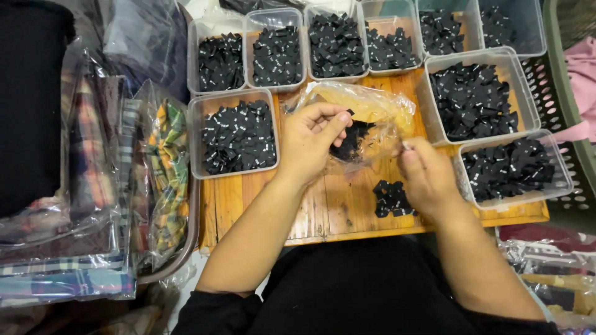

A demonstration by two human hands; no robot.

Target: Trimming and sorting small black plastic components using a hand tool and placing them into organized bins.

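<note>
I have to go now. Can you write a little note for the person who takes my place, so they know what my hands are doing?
Left hand: fingers inside the clear plastic bag, pinching small black tags.
Right hand: gripping the bag's right edge, holding it open.
Done: a little pile of tags lies on the wooden board; the clear tubs around it hold more.
Left: some tags remain in the bag.

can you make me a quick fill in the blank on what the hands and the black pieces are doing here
1. Both hands hold a clear plastic ___ of small black pieces.
2. The left hand reaches its fingers into the bag's ___.
3. A loose pile of black pieces lies on the ___ board, beside the right hand.
4. The clear tubs hold pieces coloured ___.

Missing words: bag; opening; wooden; black
</note>
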